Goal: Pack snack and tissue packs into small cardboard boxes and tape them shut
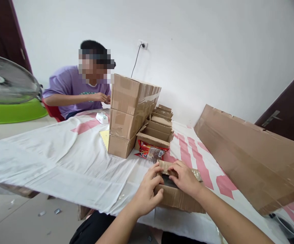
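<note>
A small cardboard box (181, 200) sits in front of me at the table's near edge, its top partly open and its inside dark. My left hand (149, 192) grips the box's left end, thumb on the near side and fingers over the corner. Bent over the opening, my right hand (185, 177) holds the raised far flap (165, 165), thumb turned into the box. The box's contents are mostly hidden by my hands. Just beyond the box lies a red snack packet (150, 151), touching neither hand.
Taped cardboard boxes (123, 123) are stacked left of centre, beside a row of open boxes (154, 135). A large cardboard sheet (251, 159) stands on the right. Across the cloth-covered table (68, 166) sits a person (73, 86), near a white device (102, 118). A fan (9, 79) stands left.
</note>
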`<state>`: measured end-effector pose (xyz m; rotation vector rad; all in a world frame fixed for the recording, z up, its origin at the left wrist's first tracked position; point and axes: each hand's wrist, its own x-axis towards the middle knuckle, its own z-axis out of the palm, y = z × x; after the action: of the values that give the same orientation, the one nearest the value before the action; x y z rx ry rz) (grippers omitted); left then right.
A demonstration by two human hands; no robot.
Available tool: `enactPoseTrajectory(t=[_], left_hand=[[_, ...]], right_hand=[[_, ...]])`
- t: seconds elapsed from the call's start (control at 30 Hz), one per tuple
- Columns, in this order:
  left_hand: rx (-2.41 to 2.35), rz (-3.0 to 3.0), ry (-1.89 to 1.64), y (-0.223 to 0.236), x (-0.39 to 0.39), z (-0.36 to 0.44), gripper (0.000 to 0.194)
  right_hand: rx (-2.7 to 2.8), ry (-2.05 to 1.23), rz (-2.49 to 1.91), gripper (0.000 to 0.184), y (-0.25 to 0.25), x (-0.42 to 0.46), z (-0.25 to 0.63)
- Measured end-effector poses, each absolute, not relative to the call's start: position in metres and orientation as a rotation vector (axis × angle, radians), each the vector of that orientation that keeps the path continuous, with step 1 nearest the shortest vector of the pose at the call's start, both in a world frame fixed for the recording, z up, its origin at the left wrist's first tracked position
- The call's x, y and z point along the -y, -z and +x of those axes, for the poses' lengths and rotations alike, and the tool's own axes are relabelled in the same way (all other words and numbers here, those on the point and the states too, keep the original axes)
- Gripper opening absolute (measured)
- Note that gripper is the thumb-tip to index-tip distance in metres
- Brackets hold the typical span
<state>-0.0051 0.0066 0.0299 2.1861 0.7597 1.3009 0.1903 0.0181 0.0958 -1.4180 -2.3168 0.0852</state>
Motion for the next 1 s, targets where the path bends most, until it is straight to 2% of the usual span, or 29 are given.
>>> enactPoseTrajectory(t=[0.17,0.37,0.9,1.0], left_hand=[[-0.747,2.181,-1.312,-0.029,-0.006,-0.004,0.012],[-0.755,2.184,-1.336,-0.029,-0.007,-0.003,0.013],[-0.77,2.203,-1.314,-0.031,-0.005,-0.005,0.016],[-0.766,2.202,-1.311,-0.032,-0.005,-0.005,0.015]], right_hand=[[2.294,-0.125,-1.419,0.018,-0.095,-0.017,0.19],[2.208,-0.28,-1.489,0.019,-0.095,-0.018,0.187],[2.251,-0.159,-1.591,0.02,-0.098,-0.02,0.184],[2.281,-0.037,-1.663,0.016,-0.101,-0.022,0.179]])
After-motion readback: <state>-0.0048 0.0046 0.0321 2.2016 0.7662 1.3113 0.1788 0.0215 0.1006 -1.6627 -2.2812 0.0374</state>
